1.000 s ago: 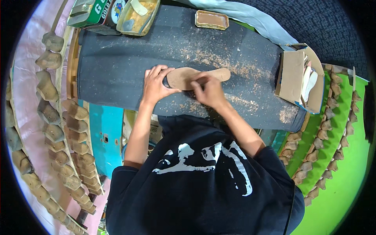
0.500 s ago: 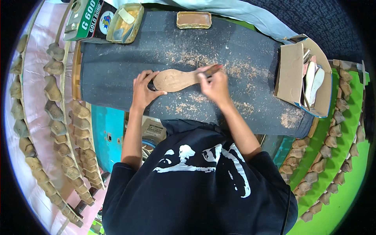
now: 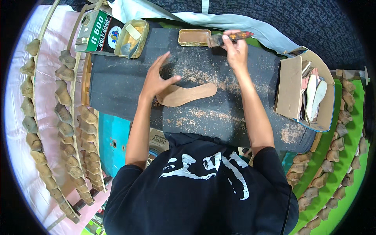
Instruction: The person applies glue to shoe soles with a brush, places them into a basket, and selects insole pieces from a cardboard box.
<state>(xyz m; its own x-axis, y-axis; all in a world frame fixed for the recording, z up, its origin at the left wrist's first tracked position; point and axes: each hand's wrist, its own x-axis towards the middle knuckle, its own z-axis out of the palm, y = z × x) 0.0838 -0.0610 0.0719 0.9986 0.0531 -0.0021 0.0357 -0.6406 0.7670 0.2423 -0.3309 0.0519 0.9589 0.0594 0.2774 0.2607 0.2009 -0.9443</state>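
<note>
A tan, shoe-shaped insole (image 3: 188,95) lies flat on the dark cloth-covered table. Over its wide left end, my left hand (image 3: 156,78) is raised with fingers and thumb spread, holding nothing; the wrist covers part of that end. Farther off, my right hand (image 3: 237,55) grips a brush (image 3: 239,36) with a dark, red-tipped handle. Its bristles point left, at the right end of a small rectangular tray (image 3: 179,38) of brown stuff. Whether the bristles touch the tray, I cannot tell.
At the back left stand a green-and-black can (image 3: 92,29) and a plastic tub (image 3: 145,33) with a pale scraper. A cardboard box (image 3: 288,84) of shoe-shaped pieces sits at right. Shavings litter the cloth (image 3: 117,82). Racks of wooden shoe lasts (image 3: 62,94) flank the table.
My right hand has carried the brush from the insole up to the tray. My left hand has let go of the insole and opened. The insole now lies tilted differently.
</note>
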